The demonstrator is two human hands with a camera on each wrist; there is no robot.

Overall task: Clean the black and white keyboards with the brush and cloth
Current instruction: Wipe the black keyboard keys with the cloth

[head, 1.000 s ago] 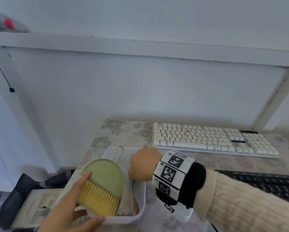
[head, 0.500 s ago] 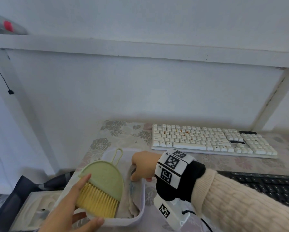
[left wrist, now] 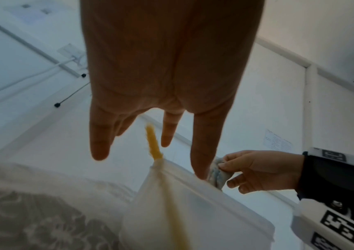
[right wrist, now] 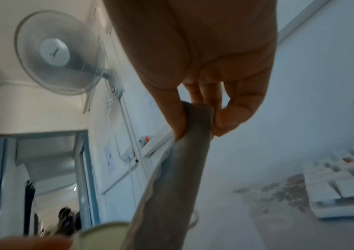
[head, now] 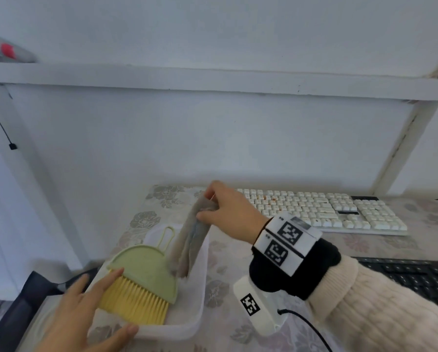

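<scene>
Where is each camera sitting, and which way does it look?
Head: on the person's head, looking down at the table, both keyboards, both hands and a sleeve.
Left wrist: on the left wrist, looking along the left hand towards the tray.
Right wrist: on the right wrist, looking along the right hand pinching the cloth.
Shared: the cloth shows in all three views; the white keyboard shows in the head and right wrist views.

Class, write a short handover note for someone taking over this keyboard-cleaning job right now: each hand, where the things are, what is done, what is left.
Right hand pinches the grey cloth, lifted, its lower end hanging over the white tray.
Left hand is open, fingers on the brush, thumb at the tray's front rim.
The brush lies in the tray.
White keyboard at the back shows orange specks; black keyboard nearer.
Done: cloth picked up.
Left: brush and wipe both keyboards.
</scene>
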